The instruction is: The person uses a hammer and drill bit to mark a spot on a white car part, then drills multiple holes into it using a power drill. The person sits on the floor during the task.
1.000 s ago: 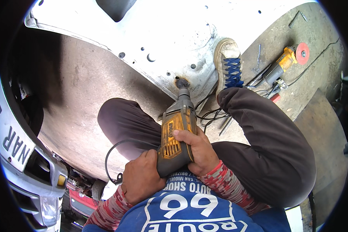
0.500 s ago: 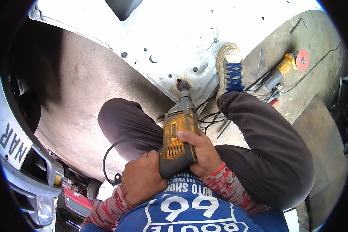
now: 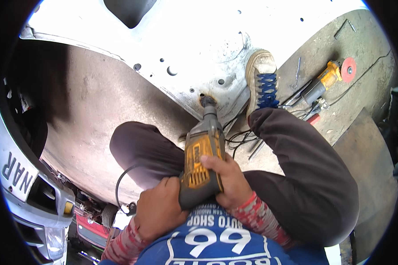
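Left hand (image 3: pixel 160 207) and right hand (image 3: pixel 231 182) grasp drill (image 3: pixel 202 150) — nose near lower corner of white panel (image 3: pixel 194 48); shoe (image 3: pixel 262 79) crowds right, concrete floor (image 3: pixel 93 92) spreads wide leftward.

The yellow-and-dark-grey power drill (image 3: pixel 198 152) looks like scuffed matt plastic, pretty grimy, with a dull grey metal chuck (image 3: pixel 210 112). The big white painted sheet-metal panel (image 3: pixel 194 48) is mostly smooth, kinda rusty-looking by the chuck. Grey concrete floor (image 3: pixel 93 88): rough-ish. Dark loose trousers (image 3: pixel 305 163): matt cloth.
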`<action>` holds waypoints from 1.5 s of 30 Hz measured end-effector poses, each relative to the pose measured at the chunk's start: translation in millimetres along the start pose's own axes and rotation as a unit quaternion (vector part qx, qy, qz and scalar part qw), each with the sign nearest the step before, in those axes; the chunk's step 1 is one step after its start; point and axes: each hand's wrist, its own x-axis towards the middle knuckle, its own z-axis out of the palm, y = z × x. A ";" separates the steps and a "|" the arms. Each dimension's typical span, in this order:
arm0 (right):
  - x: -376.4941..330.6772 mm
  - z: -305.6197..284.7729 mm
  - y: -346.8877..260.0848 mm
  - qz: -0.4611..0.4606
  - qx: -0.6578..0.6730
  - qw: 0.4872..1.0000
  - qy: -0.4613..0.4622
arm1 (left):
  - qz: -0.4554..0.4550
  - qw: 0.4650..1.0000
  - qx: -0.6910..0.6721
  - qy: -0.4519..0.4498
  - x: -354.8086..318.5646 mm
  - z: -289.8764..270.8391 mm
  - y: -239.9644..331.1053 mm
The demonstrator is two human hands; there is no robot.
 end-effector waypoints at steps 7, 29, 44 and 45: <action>-28.2 11.0 17.9 -0.015 -0.001 0.998 -0.064 | 0.091 0.994 0.012 0.056 -45.4 -4.4 -20.6; -54.2 23.3 188.3 -0.498 -0.508 0.680 -0.178 | 0.305 0.768 -0.520 0.217 -71.7 62.9 -141.5; -264.6 -51.7 76.8 -0.699 -0.571 0.397 0.164 | 0.387 0.726 -0.414 0.390 -68.3 -11.2 -170.8; -260.6 -51.1 69.8 -0.676 -0.588 0.427 0.118 | 0.374 0.715 -0.443 0.390 -58.3 -10.9 -174.1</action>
